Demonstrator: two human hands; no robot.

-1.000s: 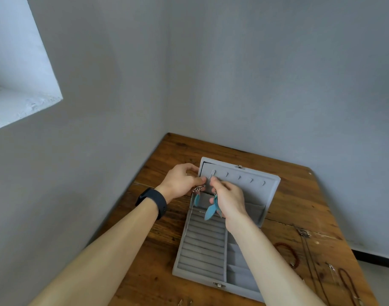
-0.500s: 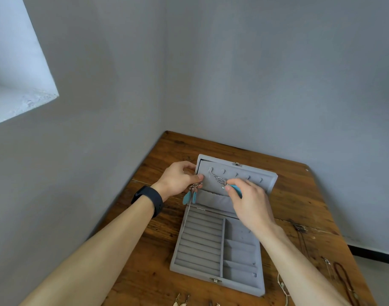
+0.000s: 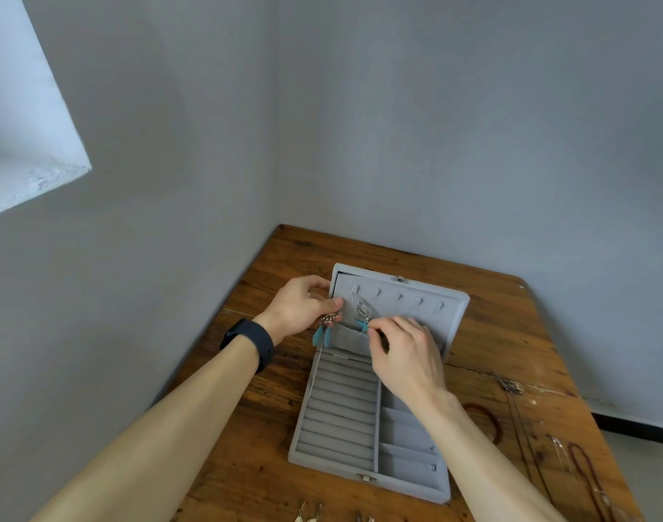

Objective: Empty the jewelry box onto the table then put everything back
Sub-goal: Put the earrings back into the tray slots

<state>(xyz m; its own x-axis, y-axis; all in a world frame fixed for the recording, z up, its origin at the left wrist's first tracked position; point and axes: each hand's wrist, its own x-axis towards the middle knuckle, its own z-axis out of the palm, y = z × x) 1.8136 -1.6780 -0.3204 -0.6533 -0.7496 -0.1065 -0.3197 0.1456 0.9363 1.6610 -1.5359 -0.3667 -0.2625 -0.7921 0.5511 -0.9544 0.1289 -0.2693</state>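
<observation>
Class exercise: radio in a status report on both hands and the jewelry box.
Left hand pinching one blue earring. Right hand hanging its mate in open jewelry box lid. Nothing obstructing.

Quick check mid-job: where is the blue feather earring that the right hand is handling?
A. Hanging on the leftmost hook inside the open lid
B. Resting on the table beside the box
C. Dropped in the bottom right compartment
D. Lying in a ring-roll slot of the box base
A: the blue feather earring hangs by its wire from the leftmost hook of the open lid, with the right hand pinching its lower end.
</observation>
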